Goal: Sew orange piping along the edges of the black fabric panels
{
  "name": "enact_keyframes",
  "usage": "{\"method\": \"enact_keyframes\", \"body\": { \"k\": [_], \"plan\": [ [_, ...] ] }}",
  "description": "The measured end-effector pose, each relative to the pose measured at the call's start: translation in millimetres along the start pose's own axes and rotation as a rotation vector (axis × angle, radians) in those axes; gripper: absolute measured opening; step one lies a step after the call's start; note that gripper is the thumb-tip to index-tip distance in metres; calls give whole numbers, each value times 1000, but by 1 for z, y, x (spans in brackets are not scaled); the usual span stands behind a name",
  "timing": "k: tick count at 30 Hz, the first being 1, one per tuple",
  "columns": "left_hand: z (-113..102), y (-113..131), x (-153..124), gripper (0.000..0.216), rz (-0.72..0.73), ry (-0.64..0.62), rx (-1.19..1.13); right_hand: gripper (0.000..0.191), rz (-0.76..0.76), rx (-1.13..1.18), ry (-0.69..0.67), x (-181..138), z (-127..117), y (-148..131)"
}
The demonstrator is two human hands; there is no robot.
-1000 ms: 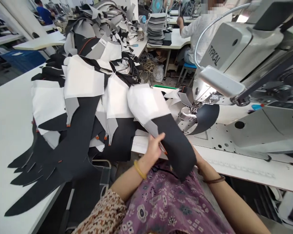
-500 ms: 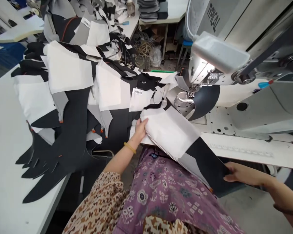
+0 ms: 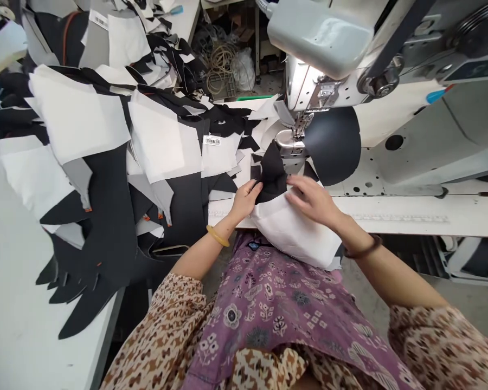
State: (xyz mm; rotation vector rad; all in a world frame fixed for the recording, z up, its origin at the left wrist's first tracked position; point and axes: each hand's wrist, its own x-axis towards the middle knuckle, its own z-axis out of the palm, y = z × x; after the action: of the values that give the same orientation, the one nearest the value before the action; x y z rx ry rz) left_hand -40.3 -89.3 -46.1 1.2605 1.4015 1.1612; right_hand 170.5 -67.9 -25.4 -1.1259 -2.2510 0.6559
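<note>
A black and white fabric panel (image 3: 296,230) lies bent over the front edge of the sewing table, its white backing up and its black end bunched near the machine. My left hand (image 3: 246,200) pinches the left side of the black end between thumb and fingers. On its other side, my right hand (image 3: 313,200) rests over the white part, fingers stretched toward the black fold. Just beyond the fabric stands the sewing machine's needle and presser foot (image 3: 301,127). A curved dark piece (image 3: 335,146) lies right of the needle.
Several black panels with white and grey backing (image 3: 109,211) are heaped on the left table (image 3: 20,303). A barcode label (image 3: 212,141) lies on one white piece. Along the sewing table's front edge runs a printed ruler (image 3: 402,219). Coiled hose (image 3: 222,67) sits on the floor behind.
My right hand has moved from the panel's far right end up to its black end beside my left hand. The panel is now folded and bunched. The view has shifted.
</note>
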Motion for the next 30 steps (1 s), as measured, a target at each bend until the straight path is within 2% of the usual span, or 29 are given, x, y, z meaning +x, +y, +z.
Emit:
{"method": "enact_keyframes", "body": {
  "k": [2, 4, 6, 9, 13, 16, 18, 20, 25, 30],
  "plan": [
    [-4, 5, -4, 11, 114, -32, 19, 39, -17, 115, -20, 29, 5, -11],
    [-8, 7, -8, 15, 139, -49, 15, 34, -16, 226, -98, 44, 6, -14],
    [-13, 8, -10, 17, 107, -64, 30, 28, 5, 289, -109, 49, 4, -15],
    [-19, 14, -9, 20, 68, -97, 47, 24, 60, 288, -40, 49, 1, -16],
    [-17, 30, 5, 31, 62, -199, 145, 19, 39, 268, -81, 50, 1, -20],
    [-8, 41, 15, 26, 154, -116, 250, 17, 38, 185, -119, 52, 0, -21],
    [-1, 47, 20, 26, 212, -52, 273, 24, 49, 128, -120, 53, -4, -20],
    [4, 51, 25, 27, 244, -44, 271, 31, 38, 110, -112, 54, -10, -18],
    [10, 63, 59, 19, 325, -11, 260, 35, 122, 40, -10, 67, -24, -19],
    [16, 63, 103, 29, 400, -28, 230, 32, 275, -199, 98, 86, -26, -21]
  ]
}}
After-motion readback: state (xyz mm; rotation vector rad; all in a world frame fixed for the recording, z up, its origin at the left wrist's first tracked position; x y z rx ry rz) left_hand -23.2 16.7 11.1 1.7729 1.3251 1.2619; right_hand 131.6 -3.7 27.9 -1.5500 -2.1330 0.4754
